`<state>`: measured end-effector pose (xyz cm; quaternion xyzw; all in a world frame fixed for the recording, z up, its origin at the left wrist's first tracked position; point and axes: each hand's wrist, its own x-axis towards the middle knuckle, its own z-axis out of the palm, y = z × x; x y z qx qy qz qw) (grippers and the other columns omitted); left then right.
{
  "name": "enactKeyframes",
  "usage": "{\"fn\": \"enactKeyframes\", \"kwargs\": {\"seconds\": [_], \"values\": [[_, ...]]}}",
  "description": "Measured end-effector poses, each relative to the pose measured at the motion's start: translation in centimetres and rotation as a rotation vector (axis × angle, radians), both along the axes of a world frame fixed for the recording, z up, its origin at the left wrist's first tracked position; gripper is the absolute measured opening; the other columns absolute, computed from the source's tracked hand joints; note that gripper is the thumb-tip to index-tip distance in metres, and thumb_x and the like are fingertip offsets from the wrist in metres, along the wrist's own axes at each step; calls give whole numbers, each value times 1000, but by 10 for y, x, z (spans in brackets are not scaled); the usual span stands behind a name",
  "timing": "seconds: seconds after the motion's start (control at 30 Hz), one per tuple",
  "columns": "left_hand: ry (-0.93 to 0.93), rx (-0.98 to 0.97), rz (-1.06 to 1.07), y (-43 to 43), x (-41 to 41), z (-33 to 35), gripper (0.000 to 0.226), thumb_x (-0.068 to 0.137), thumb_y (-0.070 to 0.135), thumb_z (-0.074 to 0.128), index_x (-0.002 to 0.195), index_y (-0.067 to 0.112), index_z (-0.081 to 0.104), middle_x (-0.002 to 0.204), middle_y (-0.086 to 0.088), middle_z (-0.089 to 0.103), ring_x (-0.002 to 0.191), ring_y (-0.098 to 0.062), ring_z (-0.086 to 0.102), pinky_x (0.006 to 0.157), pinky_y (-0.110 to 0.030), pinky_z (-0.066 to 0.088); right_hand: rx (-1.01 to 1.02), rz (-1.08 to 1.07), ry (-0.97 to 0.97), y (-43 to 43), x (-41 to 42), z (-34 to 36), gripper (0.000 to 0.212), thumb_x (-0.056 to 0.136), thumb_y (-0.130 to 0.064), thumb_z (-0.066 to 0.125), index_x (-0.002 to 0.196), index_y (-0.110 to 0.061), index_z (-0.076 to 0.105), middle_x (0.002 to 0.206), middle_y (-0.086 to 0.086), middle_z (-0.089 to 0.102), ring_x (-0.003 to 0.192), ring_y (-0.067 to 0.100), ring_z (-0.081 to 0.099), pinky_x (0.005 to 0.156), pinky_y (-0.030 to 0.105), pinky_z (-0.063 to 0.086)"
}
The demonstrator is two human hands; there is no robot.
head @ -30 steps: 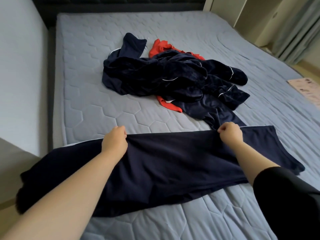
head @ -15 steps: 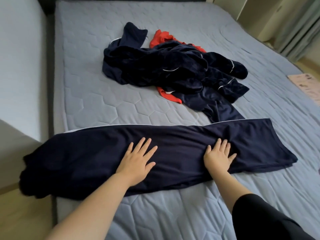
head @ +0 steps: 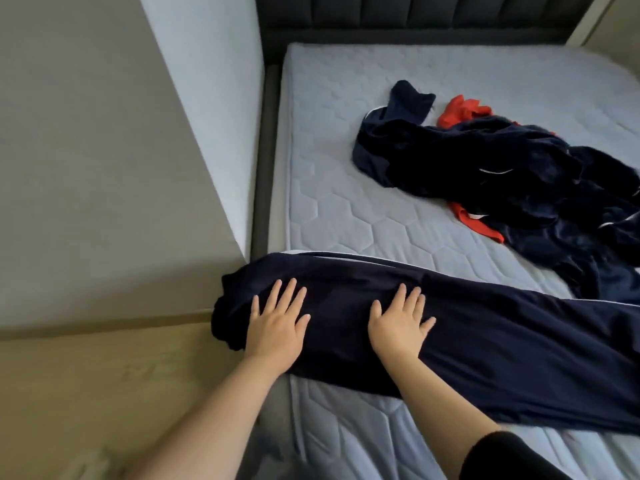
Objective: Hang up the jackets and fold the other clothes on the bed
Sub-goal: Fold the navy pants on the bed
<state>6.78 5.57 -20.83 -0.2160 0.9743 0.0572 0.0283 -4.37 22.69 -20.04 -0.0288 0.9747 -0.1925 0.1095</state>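
I have both hands flat on a long pair of dark navy soft-cloth trousers [head: 502, 341] with a thin white stripe, laid lengthwise across the near edge of the pale blue quilted bed [head: 346, 216]. My left hand [head: 277, 327] presses near the bunched end that spills over the bed's left side. My right hand [head: 398, 327] presses just beside it, toward the middle. Both are released, fingers straight and spread, grasping nothing. I judge this to be smoothing one garment laid out long before it is folded shorter, so the folding has barely begun. Farther up the bed, well apart from my hands, lies a crumpled heap of dark navy clothes [head: 502, 174], with a bright red-orange fabric garment [head: 464, 110] poking out beneath and behind it. Nothing there is folded, and I see no jacket hung, so most of the task is left.
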Motion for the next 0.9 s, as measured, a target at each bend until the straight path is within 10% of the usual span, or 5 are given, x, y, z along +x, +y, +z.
{"fn": "enactKeyframes", "kwargs": {"seconds": [0.23, 0.33, 0.5, 0.7, 0.9], "values": [[430, 461, 742, -27, 13, -5, 60, 99, 42, 40, 152, 29, 15, 160, -4, 9, 146, -23, 10, 114, -48, 14, -52, 196, 68, -75, 46, -15, 72, 94, -47, 35, 153, -22, 3, 160, 6, -6, 147, 20, -9, 115, 53, -3], [641, 1048, 1342, -35, 21, -10, 71, 89, 44, 60, 147, 16, 32, 147, -16, 38, 131, -34, 41, 107, -47, 35, 11, 224, 117, -76, 52, -26, 73, 92, -49, 36, 153, -27, 3, 160, 10, -6, 147, 23, -8, 114, 55, -1], [768, 1818, 1314, -50, 27, -9, 48, 85, 42, 65, 125, 17, 58, 126, -6, 61, 114, -28, 58, 103, -44, 44, 101, 273, 108, -79, 47, -33, 67, 92, -51, 32, 151, -39, 4, 159, 15, -6, 146, 26, -9, 112, 58, -1], [1066, 1618, 1357, -47, 21, 18, 46, 84, 7, 62, 129, 8, 52, 127, -9, 59, 112, -28, 59, 99, -45, 47, 31, 315, -15, -76, 39, -16, 65, 95, -49, 34, 151, -38, 5, 160, 11, -7, 147, 23, -8, 114, 55, -1], [1217, 834, 615, 10, 7, 96, 76, 75, -7, 59, 140, 23, 37, 130, 11, 49, 115, 4, 47, 95, 1, 30, -983, -101, -515, -17, 6, 43, 44, 101, -30, 37, 141, -14, 42, 148, 9, 41, 136, 21, 38, 109, 36, 27]]}}
